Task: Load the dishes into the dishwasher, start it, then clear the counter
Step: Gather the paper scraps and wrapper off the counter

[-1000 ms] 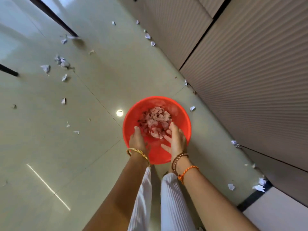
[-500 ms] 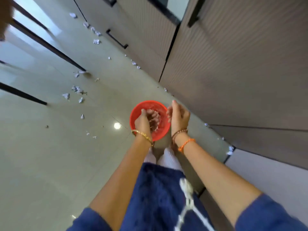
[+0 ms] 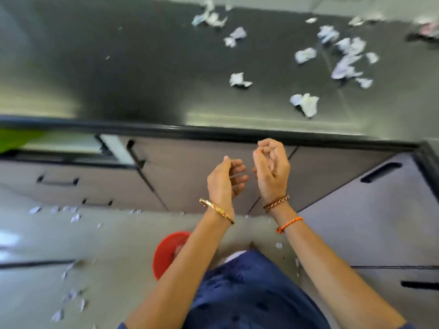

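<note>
Counter [image 3: 142, 67]: dark, glossy surface across the upper view, bounded by a black front edge; crumpled paper scraps [image 3: 305, 103] are scattered over its right half, while the left half is seen bare. Both forearms are raised from below, wrists level with the cabinet fronts [image 3: 190, 174] just beneath that edge. Left hand [image 3: 223, 181]: fingers loosely curled, palm turned inward, nothing held or touched. Right hand [image 3: 272, 169]: fingers loosely curled, thumb near the fingertips, nothing seen held; it is set just beside the left, apart from it. Red basin [image 3: 166, 252]: placed on the pale floor [image 3: 107, 245] below the left forearm, partly hidden. More scraps are strewn on the floor at left. Motion blur noted throughout.
</note>
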